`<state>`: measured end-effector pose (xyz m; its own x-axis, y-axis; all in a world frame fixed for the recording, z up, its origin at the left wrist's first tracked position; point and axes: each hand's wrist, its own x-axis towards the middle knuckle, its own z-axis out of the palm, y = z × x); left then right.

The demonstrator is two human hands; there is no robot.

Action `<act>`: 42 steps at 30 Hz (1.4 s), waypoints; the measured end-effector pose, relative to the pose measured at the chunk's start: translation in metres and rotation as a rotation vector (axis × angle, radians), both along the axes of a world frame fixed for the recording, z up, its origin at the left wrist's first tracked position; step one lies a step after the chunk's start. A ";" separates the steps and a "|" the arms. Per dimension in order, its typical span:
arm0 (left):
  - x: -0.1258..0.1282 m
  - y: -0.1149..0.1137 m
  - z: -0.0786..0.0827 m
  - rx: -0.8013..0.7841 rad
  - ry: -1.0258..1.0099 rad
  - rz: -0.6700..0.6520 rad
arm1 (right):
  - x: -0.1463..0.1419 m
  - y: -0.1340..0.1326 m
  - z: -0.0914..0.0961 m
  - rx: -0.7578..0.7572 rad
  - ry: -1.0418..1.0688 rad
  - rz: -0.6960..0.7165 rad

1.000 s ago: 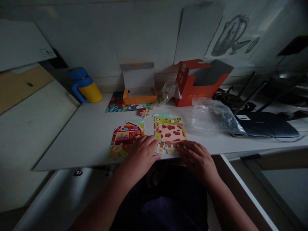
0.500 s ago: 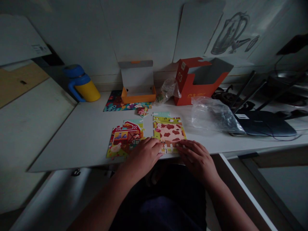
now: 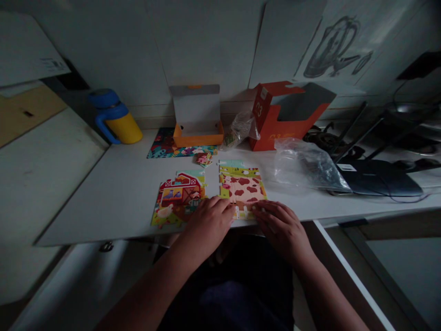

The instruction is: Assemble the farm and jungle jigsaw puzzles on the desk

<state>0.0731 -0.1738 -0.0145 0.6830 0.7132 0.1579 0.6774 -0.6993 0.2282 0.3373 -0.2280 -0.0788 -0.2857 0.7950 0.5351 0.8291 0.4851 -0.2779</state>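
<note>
A partly joined jigsaw puzzle section with a spotted cow (image 3: pixel 243 187) lies flat near the front edge of the white tabletop. My left hand (image 3: pixel 212 218) is closed at its lower left corner, fingers bent and pressed together over the edge. At the lower right corner, my right hand (image 3: pixel 280 227) has its fingers on top of the pieces and its thumb tucked near the front edge. To the left lies another puzzle section, showing a red barn (image 3: pixel 179 195) and a hen; my left forearm and hand cover its right corner. A small pile of loose puzzle pieces (image 3: pixel 204 159) rests behind both sections.
Behind the puzzle stand an open orange box (image 3: pixel 199 139) on a colourful printed sheet (image 3: pixel 160 145), a crumpled clear bag (image 3: pixel 237 131) and a red-orange carton (image 3: pixel 292 122). A blue and yellow jug (image 3: pixel 119 119) is at left. Clear plastic wrap (image 3: pixel 303 163) and a dark flat device (image 3: pixel 382 177) lie right.
The dark gap between the lower pieces of the cow section, beside my left fingertips, looks narrower. Both hands have stayed almost in place; the view has shifted slightly.
</note>
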 end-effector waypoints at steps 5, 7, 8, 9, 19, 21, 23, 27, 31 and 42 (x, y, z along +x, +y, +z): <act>-0.001 -0.001 -0.006 0.037 -0.001 -0.017 | 0.000 0.000 0.002 -0.008 -0.009 0.016; 0.000 -0.004 -0.011 0.059 0.001 -0.016 | -0.001 0.000 0.004 -0.009 -0.016 0.028; 0.000 -0.006 -0.014 0.069 0.002 -0.014 | -0.001 0.000 0.004 -0.010 -0.021 0.031; 0.001 -0.008 -0.018 0.078 0.005 -0.012 | -0.001 0.001 0.005 -0.010 -0.027 0.031; 0.030 -0.033 -0.040 0.122 -0.023 0.055 | 0.002 0.004 0.009 -0.025 -0.118 0.021; 0.028 -0.034 -0.035 0.115 -0.044 0.045 | 0.002 0.005 0.009 -0.033 -0.107 0.033; 0.016 -0.032 -0.026 0.109 -0.074 0.025 | 0.002 0.005 0.009 -0.042 -0.093 0.044; -0.036 -0.022 -0.007 0.150 -0.131 0.128 | 0.001 0.004 0.007 -0.042 -0.071 0.045; -0.097 -0.012 -0.009 0.165 -0.092 0.248 | -0.002 0.004 0.008 -0.033 -0.065 0.040; -0.107 -0.029 -0.034 0.071 0.011 0.252 | -0.016 0.002 0.007 -0.024 -0.102 0.057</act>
<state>-0.0341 -0.2032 -0.0483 0.4870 0.8485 0.2071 0.8345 -0.5220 0.1766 0.3215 -0.2257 -0.0715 -0.3826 0.7880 0.4823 0.8250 0.5264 -0.2057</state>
